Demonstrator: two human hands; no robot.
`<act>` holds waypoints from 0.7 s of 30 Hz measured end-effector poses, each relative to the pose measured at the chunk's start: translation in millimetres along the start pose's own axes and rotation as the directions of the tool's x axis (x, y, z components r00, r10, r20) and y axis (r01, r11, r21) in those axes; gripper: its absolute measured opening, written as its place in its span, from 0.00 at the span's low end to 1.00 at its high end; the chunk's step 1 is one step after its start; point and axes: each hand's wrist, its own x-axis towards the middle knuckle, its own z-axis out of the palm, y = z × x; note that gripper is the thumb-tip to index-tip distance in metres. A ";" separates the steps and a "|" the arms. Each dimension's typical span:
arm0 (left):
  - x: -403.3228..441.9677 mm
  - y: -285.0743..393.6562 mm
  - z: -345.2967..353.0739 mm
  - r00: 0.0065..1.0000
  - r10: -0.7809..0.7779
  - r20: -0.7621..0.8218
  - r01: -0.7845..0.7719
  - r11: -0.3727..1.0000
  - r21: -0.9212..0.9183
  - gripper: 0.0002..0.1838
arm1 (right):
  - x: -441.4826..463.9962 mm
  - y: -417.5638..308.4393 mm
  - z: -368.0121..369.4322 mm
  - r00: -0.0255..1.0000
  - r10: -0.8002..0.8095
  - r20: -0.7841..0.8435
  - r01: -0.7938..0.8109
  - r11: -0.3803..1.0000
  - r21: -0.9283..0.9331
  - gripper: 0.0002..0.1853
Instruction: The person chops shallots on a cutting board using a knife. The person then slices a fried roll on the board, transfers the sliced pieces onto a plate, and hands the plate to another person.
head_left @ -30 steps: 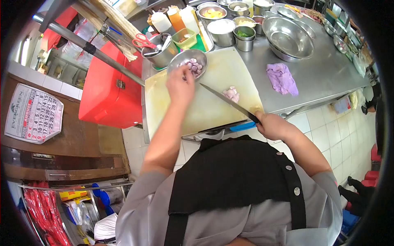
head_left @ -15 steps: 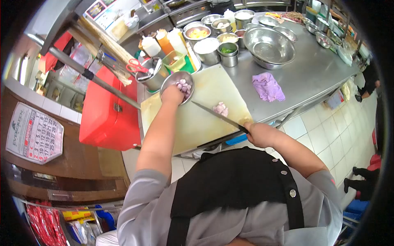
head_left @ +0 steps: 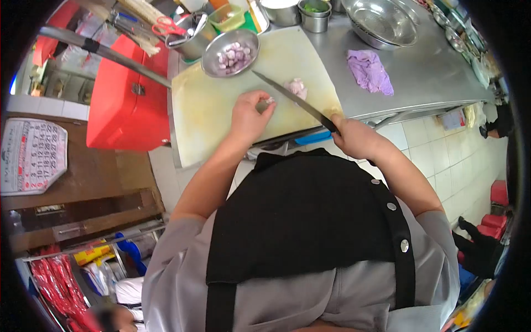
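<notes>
Left hand [head_left: 250,117] with a small pale piece [head_left: 270,100], right hand [head_left: 354,136] with a knife [head_left: 289,95].
At left on the cutting board [head_left: 207,119], a metal bowl [head_left: 212,51] holds purplish pieces [head_left: 237,56]; nearer the person, the left thumb and fingers pinch the pale piece; the blade slants over the board beside a pale pile [head_left: 298,87], contact unclear; the right fingers wrap the handle at the board's edge; farther right, a purple cloth [head_left: 369,72] lies crumpled on the steel table [head_left: 431,72].

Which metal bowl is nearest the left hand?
The small bowl of purplish pieces, at the far edge of the cutting board; the large bowls stand farther off, on the metal table.
</notes>
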 end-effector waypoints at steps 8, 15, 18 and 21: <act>-14.2 0.2 2.9 0.987 0.140 -0.077 -0.138 0.990 0.033 0.15 | 1.2 -2.3 -2.0 1.000 0.008 0.016 -0.008 1.000 -0.021 0.13; -9.7 0.5 3.8 0.992 0.103 -0.067 -0.102 0.995 0.016 0.13 | -10.9 -7.0 -9.5 1.000 -0.008 -0.010 0.007 0.995 -0.096 0.11; -9.2 0.4 3.0 0.992 0.110 -0.064 -0.110 0.994 0.011 0.11 | -16.4 -9.8 -13.1 1.000 -0.008 -0.015 0.006 0.995 -0.103 0.11; -8.8 -1.0 2.1 0.990 0.125 -0.064 -0.125 0.992 0.002 0.09 | -20.5 -13.3 -21.1 1.000 -0.020 -0.008 0.019 0.995 -0.097 0.10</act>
